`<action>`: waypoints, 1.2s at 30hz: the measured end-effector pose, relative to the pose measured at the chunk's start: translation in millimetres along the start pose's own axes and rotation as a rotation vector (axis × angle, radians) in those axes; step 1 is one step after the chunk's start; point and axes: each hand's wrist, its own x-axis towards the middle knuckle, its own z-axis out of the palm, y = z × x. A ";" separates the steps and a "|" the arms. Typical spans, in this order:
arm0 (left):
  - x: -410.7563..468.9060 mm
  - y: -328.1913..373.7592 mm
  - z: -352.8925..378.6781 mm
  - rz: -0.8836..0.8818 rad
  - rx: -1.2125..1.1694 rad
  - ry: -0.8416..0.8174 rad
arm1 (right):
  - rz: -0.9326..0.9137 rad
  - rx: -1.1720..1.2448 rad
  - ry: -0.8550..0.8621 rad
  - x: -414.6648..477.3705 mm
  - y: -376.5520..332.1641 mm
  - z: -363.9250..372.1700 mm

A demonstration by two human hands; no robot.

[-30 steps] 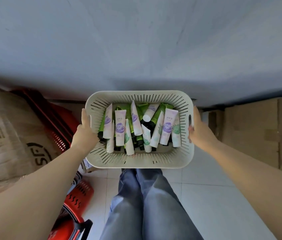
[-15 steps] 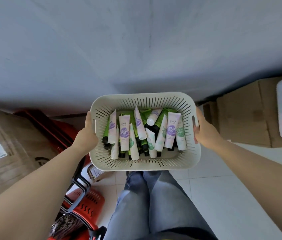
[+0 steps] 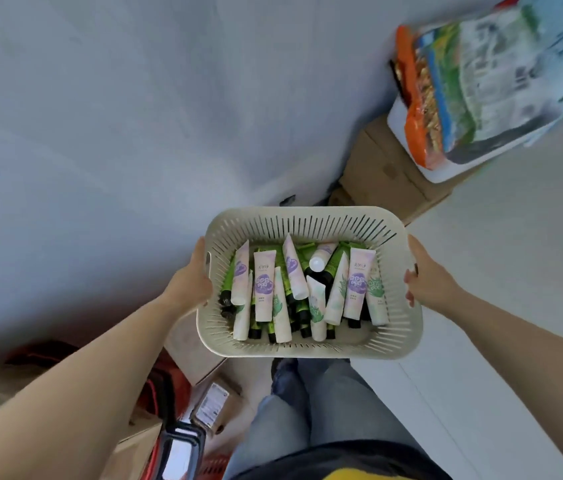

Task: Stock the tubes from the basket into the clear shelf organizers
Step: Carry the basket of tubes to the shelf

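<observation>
**A person with bare arms and blue jeans**

Two long arms show in the picture, one at the lower left and one at the lower right. Both are bare from the edge of the frame all the way to the left hand (image 3: 188, 289) and the right hand (image 3: 429, 282). In the lower middle are two legs in blue jeans (image 3: 307, 410). The jeans are a pale, washed-out blue with soft folds in the cloth. At the very bottom, a dark band of cloth (image 3: 342, 455) runs across the jeans. A small bright yellow patch (image 3: 352, 476) sits under it. A small dark shape (image 3: 277, 364) at the top end of the legs is too blurry to tell.
</observation>
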 end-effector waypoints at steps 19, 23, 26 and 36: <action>-45.2 267.8 178.8 0.521 0.378 -0.237 | 0.431 0.471 0.317 -194.0 288.7 -85.5; -86.5 342.0 238.3 0.605 0.411 -0.284 | 0.475 0.496 0.353 -227.4 354.2 -111.8; -102.8 395.0 293.9 0.692 0.437 -0.321 | 0.540 0.538 0.408 -259.0 405.5 -134.6; -141.3 569.1 437.8 0.826 0.685 -0.424 | 0.645 0.693 0.563 -312.5 522.0 -211.8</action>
